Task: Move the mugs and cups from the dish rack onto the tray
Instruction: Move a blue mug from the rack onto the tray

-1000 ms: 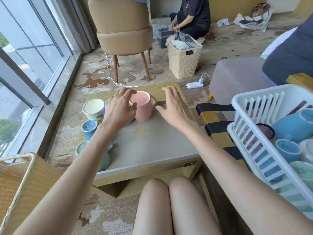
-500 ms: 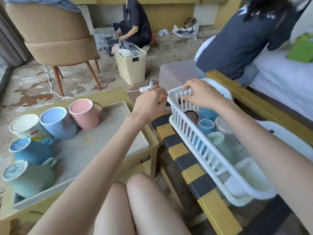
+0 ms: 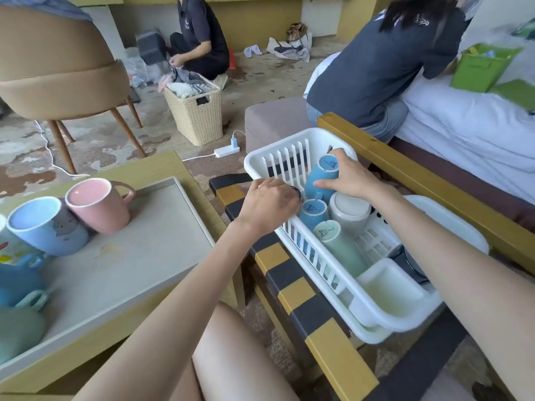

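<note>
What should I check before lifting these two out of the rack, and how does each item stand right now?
1. Right hand grips the big blue mug: ok, fingers and thumb wrap its sides.
2. Left hand holds the dark-rimmed cup: cannot tell, the hand hides most of it.
3. Room on the tray: ok, bare surface beside the pink mug.
4. Big blue mug free of the small blue cup below it: cannot tell.
5. Dish rack emptied: not ok, the small blue cup, grey cup and green cup are inside.
</note>
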Available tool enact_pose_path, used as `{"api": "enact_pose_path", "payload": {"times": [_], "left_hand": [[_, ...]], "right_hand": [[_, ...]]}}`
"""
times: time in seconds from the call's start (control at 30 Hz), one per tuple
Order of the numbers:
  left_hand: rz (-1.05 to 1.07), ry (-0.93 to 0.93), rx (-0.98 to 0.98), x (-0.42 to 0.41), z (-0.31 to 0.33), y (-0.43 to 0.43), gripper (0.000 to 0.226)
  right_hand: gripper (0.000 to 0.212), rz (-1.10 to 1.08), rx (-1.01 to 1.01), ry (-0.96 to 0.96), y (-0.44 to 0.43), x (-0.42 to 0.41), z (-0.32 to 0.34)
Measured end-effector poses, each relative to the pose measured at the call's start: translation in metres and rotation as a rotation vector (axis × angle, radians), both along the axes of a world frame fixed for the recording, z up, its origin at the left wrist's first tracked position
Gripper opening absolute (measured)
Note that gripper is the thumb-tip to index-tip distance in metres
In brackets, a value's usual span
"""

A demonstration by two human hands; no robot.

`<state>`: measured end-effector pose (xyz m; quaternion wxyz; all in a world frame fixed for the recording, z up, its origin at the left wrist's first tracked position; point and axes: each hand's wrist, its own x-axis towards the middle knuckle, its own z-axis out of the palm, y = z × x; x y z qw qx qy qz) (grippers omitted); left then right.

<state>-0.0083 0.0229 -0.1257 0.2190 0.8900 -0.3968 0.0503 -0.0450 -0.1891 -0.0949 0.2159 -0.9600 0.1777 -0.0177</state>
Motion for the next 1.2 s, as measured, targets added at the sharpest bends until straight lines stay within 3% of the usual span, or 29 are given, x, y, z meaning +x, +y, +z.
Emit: {"api": "enact_pose_path", "payload": {"times": [0.3, 0.53, 0.7, 0.97, 1.1, 1.2], "left_hand": [[0.054, 0.086, -0.031, 0.004, 0.007, -0.008, 0.027], [0.003, 0.255, -0.234, 0.003, 0.026, -0.028, 0.068], [-0.093, 0.305, -0.389, -0.01, 0.039, -0.039, 0.099], [-0.129, 0.367, -0.377, -0.023, 0.052, -0.004, 0.08], [-0.027, 0.249, -0.375, -0.025, 0.058, 0.027, 0.075], [0.008, 0.269, -0.436, -0.023, 0.056, 0.059, 0.068]], "right_hand": [[0.055, -0.114, 0.023, -0.209, 0.002, -0.005, -0.001], [0.053, -0.025, -0.042, -0.397, 0.017, -0.026, 0.046], [0.053, -0.078, -0.086, -0.448, 0.039, -0.047, 0.064], [0.065, -0.102, -0.041, -0.486, 0.078, -0.076, 0.065], [0.057, -0.005, 0.22, -0.534, 0.111, -0.077, 0.06], [0.054, 0.075, 0.359, -0.547, 0.139, -0.069, 0.055]]}}
